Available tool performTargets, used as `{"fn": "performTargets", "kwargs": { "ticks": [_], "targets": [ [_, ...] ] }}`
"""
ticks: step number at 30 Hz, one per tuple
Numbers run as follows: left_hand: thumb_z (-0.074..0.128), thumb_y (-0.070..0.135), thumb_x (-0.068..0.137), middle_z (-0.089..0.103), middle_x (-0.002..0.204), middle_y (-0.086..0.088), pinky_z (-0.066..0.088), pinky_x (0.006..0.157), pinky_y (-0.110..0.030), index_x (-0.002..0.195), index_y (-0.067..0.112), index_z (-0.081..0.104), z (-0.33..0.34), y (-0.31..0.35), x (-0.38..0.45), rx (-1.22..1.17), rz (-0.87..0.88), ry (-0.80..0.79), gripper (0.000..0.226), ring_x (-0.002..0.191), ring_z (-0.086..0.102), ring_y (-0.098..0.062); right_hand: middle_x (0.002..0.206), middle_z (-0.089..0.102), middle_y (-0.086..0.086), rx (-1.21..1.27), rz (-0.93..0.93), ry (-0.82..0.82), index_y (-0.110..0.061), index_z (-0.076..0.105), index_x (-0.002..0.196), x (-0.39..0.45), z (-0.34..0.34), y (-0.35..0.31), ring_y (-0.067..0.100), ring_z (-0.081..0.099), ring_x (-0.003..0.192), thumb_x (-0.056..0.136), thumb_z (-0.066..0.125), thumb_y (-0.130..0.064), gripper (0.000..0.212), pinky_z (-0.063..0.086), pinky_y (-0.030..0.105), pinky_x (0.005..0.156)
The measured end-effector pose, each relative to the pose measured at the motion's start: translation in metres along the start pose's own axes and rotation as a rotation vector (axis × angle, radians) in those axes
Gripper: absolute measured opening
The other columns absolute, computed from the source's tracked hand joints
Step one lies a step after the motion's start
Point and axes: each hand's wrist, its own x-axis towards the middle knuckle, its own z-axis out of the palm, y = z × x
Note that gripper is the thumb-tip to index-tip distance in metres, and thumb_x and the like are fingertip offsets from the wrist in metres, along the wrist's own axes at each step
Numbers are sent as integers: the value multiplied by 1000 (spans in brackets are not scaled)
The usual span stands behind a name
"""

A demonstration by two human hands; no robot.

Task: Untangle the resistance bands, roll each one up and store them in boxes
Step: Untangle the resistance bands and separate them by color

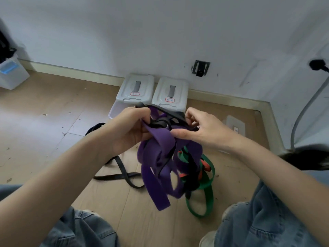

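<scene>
A knot of resistance bands hangs between my hands above the wooden floor. The wide purple band dominates the bundle, with a green band, a red one and a thin black band wound through it. My left hand grips the top left of the tangle. My right hand pinches its top right. A loose black band trails on the floor below my left wrist. Two white lidded boxes stand against the wall behind the bundle.
A translucent bin with a blue part sits at the far left by the wall. A flat clear lid lies on the floor to the right. A grey cable runs down the right wall. My knees in jeans frame the bottom.
</scene>
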Motion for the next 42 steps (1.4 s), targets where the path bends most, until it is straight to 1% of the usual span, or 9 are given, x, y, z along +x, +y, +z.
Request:
{"fn": "performTargets", "kwargs": {
  "ticks": [5, 12, 18, 23, 28, 31, 34, 38, 42],
  "targets": [
    [34, -2, 81, 56, 54, -3, 49, 44, -19, 77, 7, 51, -1, -3, -5, 89, -82, -16, 19, 42, 54, -12, 80, 53, -4, -1, 40, 33, -21, 42, 87, 10, 7, 8, 14, 47, 70, 66, 76, -37, 43, 40, 29, 62],
    [63, 17, 84, 63, 90, 1, 49, 71, -27, 128, 23, 34, -16, -22, 9, 994, -16, 73, 53, 78, 62, -12, 76, 61, 4, 57, 252, 195, -16, 52, 87, 16, -14, 15, 18, 53, 63, 67, 72, -26, 30, 40, 27, 53],
    [50, 23, 93, 66, 77, 2, 43, 74, -34, 88, 20, 59, -3, -38, 17, 233, -157, 146, 11, 72, 58, -16, 66, 57, 8, 748, 281, 149, -11, 53, 78, 15, -4, 12, 9, 54, 43, 82, 63, -8, 12, 42, 17, 43],
    [54, 33, 90, 72, 73, -6, 53, 49, -22, 91, 14, 66, -8, -14, 8, 177, -131, 91, 22, 58, 67, -16, 85, 61, 3, -142, 249, 196, -15, 56, 93, 21, -8, 32, 23, 52, 85, 77, 68, -33, 27, 41, 30, 63],
    [69, 29, 60, 70, 79, -10, 56, 58, -25, 95, 7, 66, -2, -1, -6, 169, -106, -61, 41, 62, 66, -16, 118, 52, 7, -604, 88, 230, -11, 59, 106, 21, -1, 37, 26, 44, 110, 91, 56, -26, 22, 43, 37, 88],
    [67, 22, 58, 64, 73, -10, 53, 50, -24, 98, 4, 60, -5, 4, -8, 95, -38, 10, 44, 56, 63, -16, 105, 63, 4, -262, 160, -34, -18, 59, 95, 16, 2, 34, 14, 58, 86, 91, 58, -28, 11, 47, 22, 68],
    [62, 17, 60, 58, 59, -6, 50, 47, -21, 74, 9, 57, -8, 8, -11, -10, 4, 52, 17, 47, 57, -14, 105, 68, 0, 274, 203, -334, -28, 54, 105, 9, 15, 23, 9, 67, 86, 95, 53, -29, 10, 49, 22, 74],
    [61, 14, 57, 56, 47, -3, 49, 46, -19, 46, 14, 60, -9, 13, -18, -48, 18, -29, 11, 42, 55, -14, 111, 63, 7, 355, 184, -176, -16, 51, 119, 13, 32, 27, 21, 62, 102, 89, 61, -18, 31, 48, 33, 89],
    [63, 15, 58, 61, 55, -6, 49, 44, -19, 58, 12, 66, -24, 22, -16, 63, -23, 0, 4, 43, 58, -14, 99, 70, 9, 581, 257, -122, -12, 61, 113, 15, 22, 35, 23, 66, 93, 91, 57, -13, 22, 51, 35, 87]
  ]
}}
